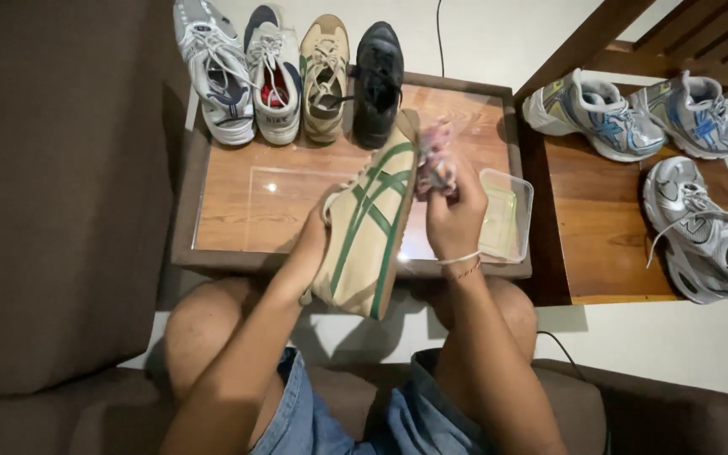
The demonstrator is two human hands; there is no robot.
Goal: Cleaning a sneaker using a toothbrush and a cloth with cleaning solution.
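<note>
A beige sneaker with green stripes (370, 227) is held on its side above the small glass-topped wooden table (246, 202). My left hand (313, 240) grips it from the opening side, partly hidden behind the shoe. My right hand (452, 215) is closed on a crumpled pinkish cloth (436, 156) and presses it against the shoe's sole edge near the toe. A clear plastic tub (507, 215) sits on the table just right of my right hand.
Several shoes stand along the table's far edge: two white-grey trainers (221, 72), a beige one (323, 76) and a black one (378, 80). Three silver running shoes (693, 211) lie on a wooden surface at right. A brown sofa (52, 211) lies left and below.
</note>
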